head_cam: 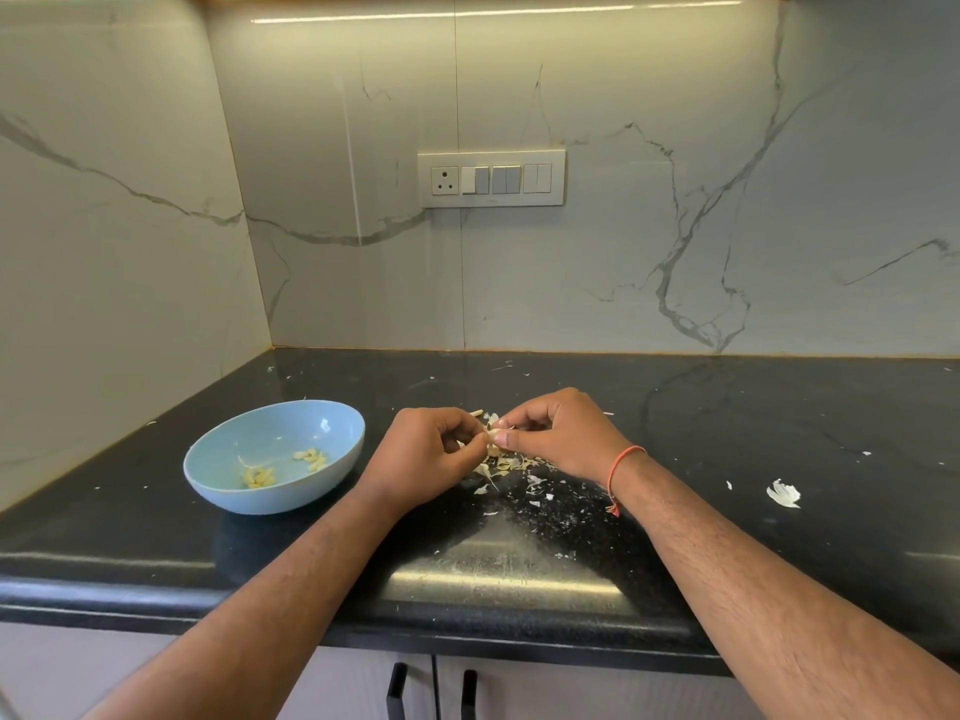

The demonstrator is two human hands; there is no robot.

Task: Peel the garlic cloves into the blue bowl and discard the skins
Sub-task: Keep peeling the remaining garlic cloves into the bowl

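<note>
A blue bowl [275, 454] sits tilted on the black counter at the left, with several peeled garlic cloves [258, 477] inside. My left hand [426, 452] and my right hand [558, 433] meet just right of the bowl, above the counter. Between their fingertips both pinch a small pale garlic clove [491, 439]; most of it is hidden by the fingers. A heap of papery garlic skins [506, 466] lies on the counter right under the hands.
Skin flakes are scattered over the black counter [727, 407], with one larger white skin piece [783, 494] at the right. A switch panel [491, 178] is on the marble back wall. The counter's front edge and cabinet handles [397, 691] are below my forearms.
</note>
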